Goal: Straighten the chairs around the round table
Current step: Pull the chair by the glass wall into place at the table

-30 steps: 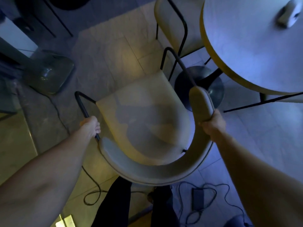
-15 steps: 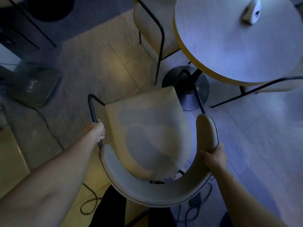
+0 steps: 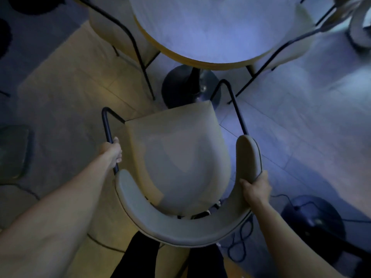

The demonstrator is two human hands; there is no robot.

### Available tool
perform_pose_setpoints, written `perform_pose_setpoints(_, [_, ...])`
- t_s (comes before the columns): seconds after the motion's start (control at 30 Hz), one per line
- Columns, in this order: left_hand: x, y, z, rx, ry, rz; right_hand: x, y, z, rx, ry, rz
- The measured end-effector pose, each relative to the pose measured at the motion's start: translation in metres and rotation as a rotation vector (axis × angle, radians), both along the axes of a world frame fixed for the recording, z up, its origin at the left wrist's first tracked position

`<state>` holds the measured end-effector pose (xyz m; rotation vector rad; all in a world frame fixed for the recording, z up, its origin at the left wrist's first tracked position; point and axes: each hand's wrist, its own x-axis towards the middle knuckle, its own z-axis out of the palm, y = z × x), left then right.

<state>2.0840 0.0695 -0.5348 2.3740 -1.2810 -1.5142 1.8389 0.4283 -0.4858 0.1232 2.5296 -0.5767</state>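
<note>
A beige padded chair (image 3: 178, 157) with a curved backrest and black metal arm tubes stands right in front of me, its seat facing the round table (image 3: 210, 31). My left hand (image 3: 112, 152) grips the chair's left black arm tube. My right hand (image 3: 256, 186) is closed around the right end of the padded backrest. The table has a pale top with a yellow edge and a dark round pedestal base (image 3: 190, 87), just beyond the chair's front edge.
A second beige chair (image 3: 118, 35) sits tucked at the table's left, a third (image 3: 287, 39) at its right. A dark round base (image 3: 313, 219) with cables lies on the floor at lower right. My dark-trousered legs (image 3: 140, 255) stand behind the chair.
The chair has turned and shifted so its seat now points straight at the table's pedestal. Both hands kept their grip. My view has swung right, bringing the table to top centre.
</note>
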Motion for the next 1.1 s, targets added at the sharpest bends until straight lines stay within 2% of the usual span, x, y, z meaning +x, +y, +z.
perform_pose_setpoints(0.13, [-0.044,-0.005,0.013,-0.098,-0.078,-0.296,0.007,0.019,0.001,-0.005,-0.004,-0.142])
perform_pose_setpoints(0.27, [-0.098,-0.003,0.026,-0.100,0.167,-0.500,0.006,0.031,0.004,0.015,0.012,-0.259])
perform_pose_setpoints(0.33, [-0.118,0.006,0.031,-0.063,0.197,-0.559,0.006,0.035,0.007,0.010,0.023,-0.295])
perform_pose_setpoints(0.43, [-0.122,0.024,0.036,-0.047,-0.024,-0.800,0.005,0.040,0.012,0.000,0.022,-0.285])
perform_pose_setpoints(0.5, [-0.110,0.038,0.039,-0.126,-0.176,-0.944,0.004,0.042,0.013,-0.033,0.025,-0.255])
perform_pose_setpoints(0.67, [-0.082,0.070,0.039,-0.314,-0.160,-0.886,0.007,0.042,0.013,-0.056,0.042,-0.248])
perform_pose_setpoints(0.83, [-0.088,0.068,0.037,-0.313,-0.187,-0.891,-0.006,0.035,0.008,-0.042,0.072,-0.231])
perform_pose_setpoints(1.1, [-0.122,0.050,0.044,-0.349,-0.279,-0.831,-0.078,-0.004,0.009,-0.060,0.050,-0.092])
